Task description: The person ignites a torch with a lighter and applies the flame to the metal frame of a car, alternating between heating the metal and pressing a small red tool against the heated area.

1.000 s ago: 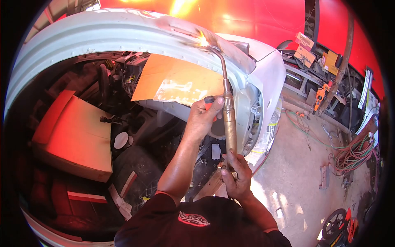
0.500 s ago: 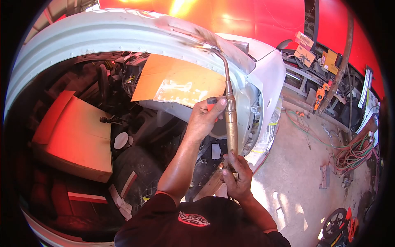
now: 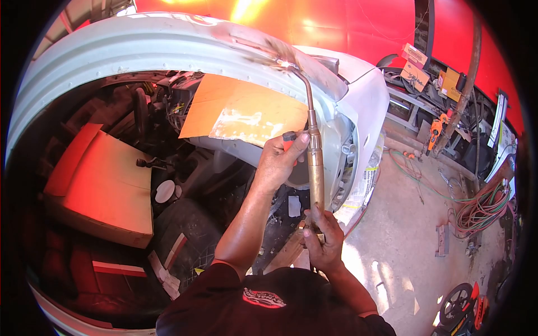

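Observation:
My right hand (image 3: 325, 241) is wrapped around the lower end of a brass gas torch (image 3: 316, 173), near its valve knobs. Higher up, my left hand (image 3: 280, 159) is closed around a tool with a red-and-black handle (image 3: 288, 140); its thumb lies against the torch's neck. The rest of that tool is hidden by my fingers. The torch's bent tip reaches the scorched, bare-metal patch (image 3: 274, 53) on the pale car body frame (image 3: 168, 53), where a small bright glow shows.
A cardboard sheet (image 3: 246, 112) hangs inside the door opening, below the frame. A cardboard box (image 3: 106, 190) sits on the seat inside. To the right, coiled hoses (image 3: 479, 215) lie on the concrete floor (image 3: 403, 224), with an orange hoist (image 3: 436, 131) beside a rusty pole.
The glow at the torch tip looks brighter, and the tip has shifted very slightly. Both hands keep almost the same place and grip.

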Demonstrator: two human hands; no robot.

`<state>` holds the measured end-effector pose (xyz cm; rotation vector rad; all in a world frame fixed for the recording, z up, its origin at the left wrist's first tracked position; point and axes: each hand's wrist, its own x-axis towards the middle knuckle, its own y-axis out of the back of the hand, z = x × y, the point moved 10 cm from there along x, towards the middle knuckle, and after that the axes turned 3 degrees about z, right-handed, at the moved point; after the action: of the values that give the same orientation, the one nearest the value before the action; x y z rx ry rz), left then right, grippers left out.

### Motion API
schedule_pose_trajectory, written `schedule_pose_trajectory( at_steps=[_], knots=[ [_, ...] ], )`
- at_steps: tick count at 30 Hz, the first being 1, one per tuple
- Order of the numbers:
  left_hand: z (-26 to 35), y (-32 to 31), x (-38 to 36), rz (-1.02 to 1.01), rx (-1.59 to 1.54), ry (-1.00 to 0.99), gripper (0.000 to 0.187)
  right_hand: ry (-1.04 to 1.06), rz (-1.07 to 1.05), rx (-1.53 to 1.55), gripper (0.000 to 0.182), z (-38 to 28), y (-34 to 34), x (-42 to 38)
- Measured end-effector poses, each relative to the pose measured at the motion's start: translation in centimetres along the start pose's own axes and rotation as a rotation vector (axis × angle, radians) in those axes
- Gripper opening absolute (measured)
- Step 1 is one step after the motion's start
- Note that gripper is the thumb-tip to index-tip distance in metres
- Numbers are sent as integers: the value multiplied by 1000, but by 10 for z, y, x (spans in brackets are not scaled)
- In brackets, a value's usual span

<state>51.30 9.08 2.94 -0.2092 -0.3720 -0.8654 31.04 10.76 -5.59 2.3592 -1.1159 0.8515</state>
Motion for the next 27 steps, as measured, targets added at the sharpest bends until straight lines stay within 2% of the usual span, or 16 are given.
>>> schedule_pose_trajectory(
  at_steps=[22,27],
  knots=[
    [1,-1,1,10,-3,4,39,38,-21,-42,61,-8,1,6],
    [-2,1,3,17,-20,2,39,-6,-23,5,62,0,-1,4]
  ],
)
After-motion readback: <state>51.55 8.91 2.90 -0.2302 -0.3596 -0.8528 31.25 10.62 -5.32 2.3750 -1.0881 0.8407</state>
